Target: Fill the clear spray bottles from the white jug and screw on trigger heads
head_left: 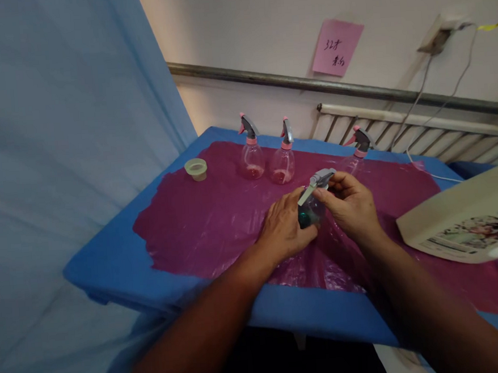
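Near the table's front middle stands a clear spray bottle (310,212) with a little green liquid and a grey trigger head. My left hand (283,224) is wrapped round the bottle's body. My right hand (350,205) pinches the trigger head (323,178) at the top, thumb in front and fingers curled behind. Whether the head is fully seated on the neck is hidden by my fingers. Just behind are two spray bottles with pink collars and some pinkish contents, a left one (252,158) and a right one (282,164). A third pink-collared spray bottle (359,150) is partly behind my right hand.
A small translucent cup (196,168) sits at the back left. On the right a large whitish jug (469,222) lies close to my right forearm. Purple plastic sheeting (183,225) covers the blue table (116,241). A radiator (424,131) and cables (414,104) are along the wall.
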### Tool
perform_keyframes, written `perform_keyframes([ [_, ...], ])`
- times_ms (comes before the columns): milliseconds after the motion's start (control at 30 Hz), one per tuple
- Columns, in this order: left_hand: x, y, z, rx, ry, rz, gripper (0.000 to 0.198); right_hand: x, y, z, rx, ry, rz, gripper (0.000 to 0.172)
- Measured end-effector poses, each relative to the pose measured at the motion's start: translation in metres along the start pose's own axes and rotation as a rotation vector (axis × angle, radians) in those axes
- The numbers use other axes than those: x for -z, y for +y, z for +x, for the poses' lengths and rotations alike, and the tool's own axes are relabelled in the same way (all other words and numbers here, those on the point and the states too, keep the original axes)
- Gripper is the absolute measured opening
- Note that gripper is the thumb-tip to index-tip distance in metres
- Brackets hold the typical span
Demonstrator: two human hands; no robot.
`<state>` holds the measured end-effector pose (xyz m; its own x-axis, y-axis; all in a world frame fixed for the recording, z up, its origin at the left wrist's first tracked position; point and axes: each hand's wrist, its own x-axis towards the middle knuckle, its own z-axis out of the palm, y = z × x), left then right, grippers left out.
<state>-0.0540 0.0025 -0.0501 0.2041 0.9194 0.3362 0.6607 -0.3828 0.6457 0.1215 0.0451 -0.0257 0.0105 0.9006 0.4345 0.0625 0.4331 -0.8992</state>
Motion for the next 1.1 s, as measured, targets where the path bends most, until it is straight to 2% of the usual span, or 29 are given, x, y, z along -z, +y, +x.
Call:
perform_keyframes([
  [100,0.000,-0.002,0.001,-0.028,0.006,-0.009,0.074,-0.004,-0.003,-0.005,0.009,0.019,-0.030,0.028],
  [200,-0.002,-0.004,0.000,-0.025,0.027,-0.063,0.073,-0.003,-0.002,-0.010,-0.004,0.016,-0.030,0.031],
  [333,-0.006,-0.008,-0.002,-0.090,0.068,-0.126,0.090,-0.004,0.003,-0.013,-0.014,0.007,-0.020,0.032],
  [433,-0.006,-0.009,-0.001,-0.168,0.063,-0.119,0.098,-0.010,0.003,-0.010,-0.019,0.071,0.000,0.034],
  [567,-0.002,-0.009,0.000,-0.194,0.037,-0.115,0.087,-0.021,0.001,-0.004,-0.027,0.138,0.032,0.044],
  [700,-0.001,-0.009,0.000,-0.137,0.014,-0.074,0.079,-0.021,0.006,-0.002,-0.045,0.084,0.078,0.051],
  [767,-0.001,-0.009,0.000,-0.139,0.009,-0.078,0.079,-0.016,0.009,-0.003,-0.009,0.052,0.100,0.056],
  [900,-0.001,-0.009,-0.001,-0.189,0.023,-0.116,0.086,-0.004,0.008,-0.003,0.118,-0.049,0.101,0.085],
  [967,-0.001,-0.010,-0.001,-0.194,0.032,-0.122,0.085,0.000,0.006,-0.002,0.127,-0.079,0.051,0.086],
  [1100,-0.003,-0.010,-0.002,-0.190,0.040,-0.122,0.087,0.004,0.007,0.001,0.096,-0.080,-0.001,0.075],
])
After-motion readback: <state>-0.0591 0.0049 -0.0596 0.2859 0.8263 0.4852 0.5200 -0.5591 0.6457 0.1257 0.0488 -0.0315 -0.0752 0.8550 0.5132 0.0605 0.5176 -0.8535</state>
